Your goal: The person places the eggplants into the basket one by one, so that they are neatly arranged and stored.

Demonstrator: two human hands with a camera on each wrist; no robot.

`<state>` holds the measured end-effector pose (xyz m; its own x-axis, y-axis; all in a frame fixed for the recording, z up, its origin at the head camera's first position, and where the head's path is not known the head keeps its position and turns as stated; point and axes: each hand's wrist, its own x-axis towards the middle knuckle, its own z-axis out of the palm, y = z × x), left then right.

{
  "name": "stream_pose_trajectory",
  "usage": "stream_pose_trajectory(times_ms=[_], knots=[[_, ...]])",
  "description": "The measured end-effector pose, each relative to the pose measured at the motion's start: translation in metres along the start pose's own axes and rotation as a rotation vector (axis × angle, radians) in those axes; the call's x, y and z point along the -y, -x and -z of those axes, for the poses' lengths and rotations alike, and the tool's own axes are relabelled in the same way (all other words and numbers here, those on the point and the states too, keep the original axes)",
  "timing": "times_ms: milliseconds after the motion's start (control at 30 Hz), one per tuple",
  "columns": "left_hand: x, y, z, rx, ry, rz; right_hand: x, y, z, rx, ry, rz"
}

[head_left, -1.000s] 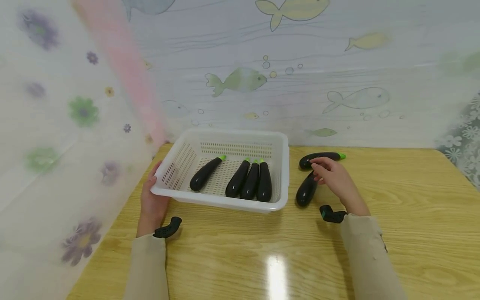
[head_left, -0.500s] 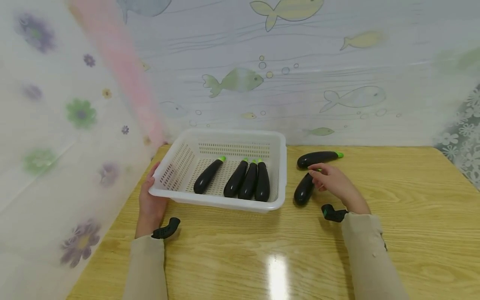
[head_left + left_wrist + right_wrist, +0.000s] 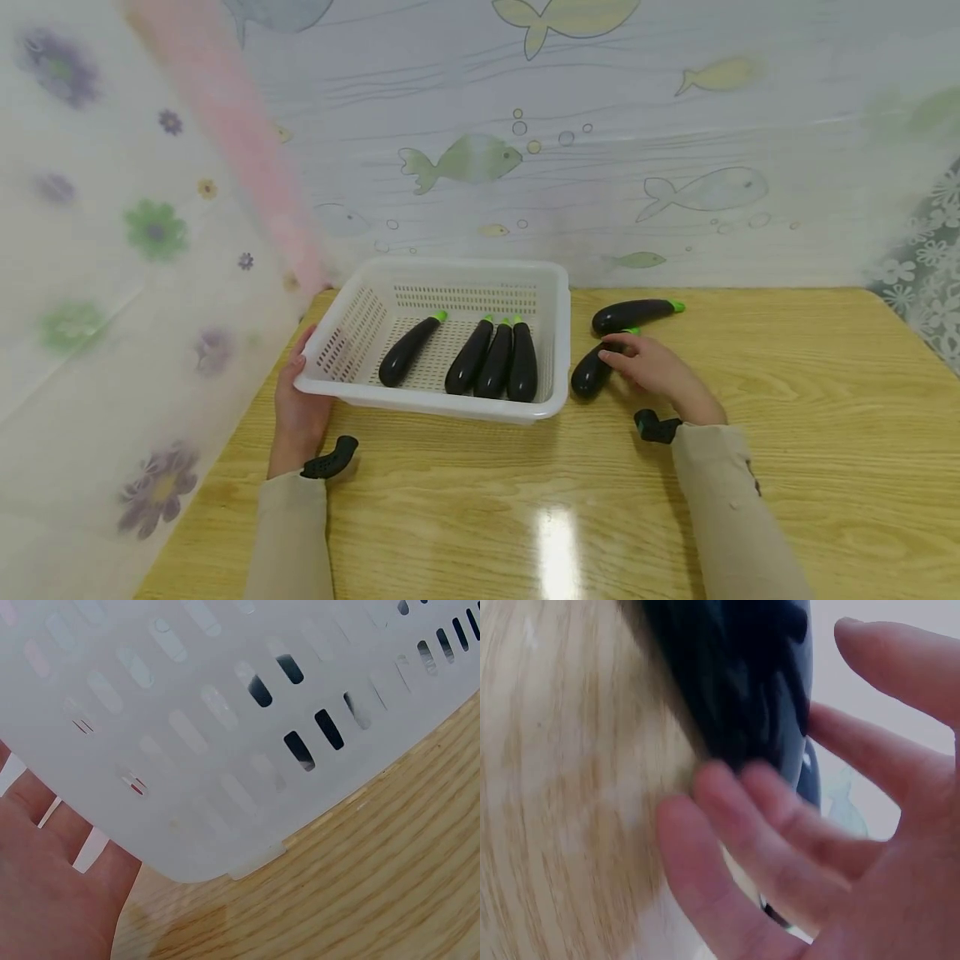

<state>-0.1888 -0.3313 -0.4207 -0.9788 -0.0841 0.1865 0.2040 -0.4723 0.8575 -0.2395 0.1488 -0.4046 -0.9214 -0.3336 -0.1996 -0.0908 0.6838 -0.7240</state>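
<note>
My left hand [image 3: 300,408] holds the near left corner of a white plastic basket [image 3: 431,404]; in the left wrist view its fingers go behind the slotted basket wall [image 3: 172,832]. Several glossy dark eggplants with green stem ends lie inside: one eggplant [image 3: 411,350] apart at left, the others [image 3: 491,362] side by side at right. Right of the basket, my right hand [image 3: 652,367] is over the stem half of a loose eggplant [image 3: 591,375]. In the right wrist view, fingertips touch this eggplant [image 3: 735,675] while the thumb stands away from it.
Another eggplant [image 3: 630,317] lies on the wooden table [image 3: 450,500] behind my right hand, its stem end pointing right. A wall covering with fish drawings [image 3: 465,158] rises behind the table, and a flowered covering [image 3: 157,225] stands at left.
The loose eggplant under my right hand has shifted left toward the basket, and the hand has moved left with it. My left hand stays at the basket's corner.
</note>
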Motion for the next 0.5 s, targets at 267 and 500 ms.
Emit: stream_pose_trajectory(times_ms=[267,500], knots=[[0.0007,0.0,0.0015,0.022,0.019,-0.01,0.0028,0.0035,0.0011,-0.056,-0.07,-0.084],[0.0013,0.0,0.0028,0.029,0.017,-0.012,0.0001,0.0056,0.0023,-0.07,0.068,-0.14]])
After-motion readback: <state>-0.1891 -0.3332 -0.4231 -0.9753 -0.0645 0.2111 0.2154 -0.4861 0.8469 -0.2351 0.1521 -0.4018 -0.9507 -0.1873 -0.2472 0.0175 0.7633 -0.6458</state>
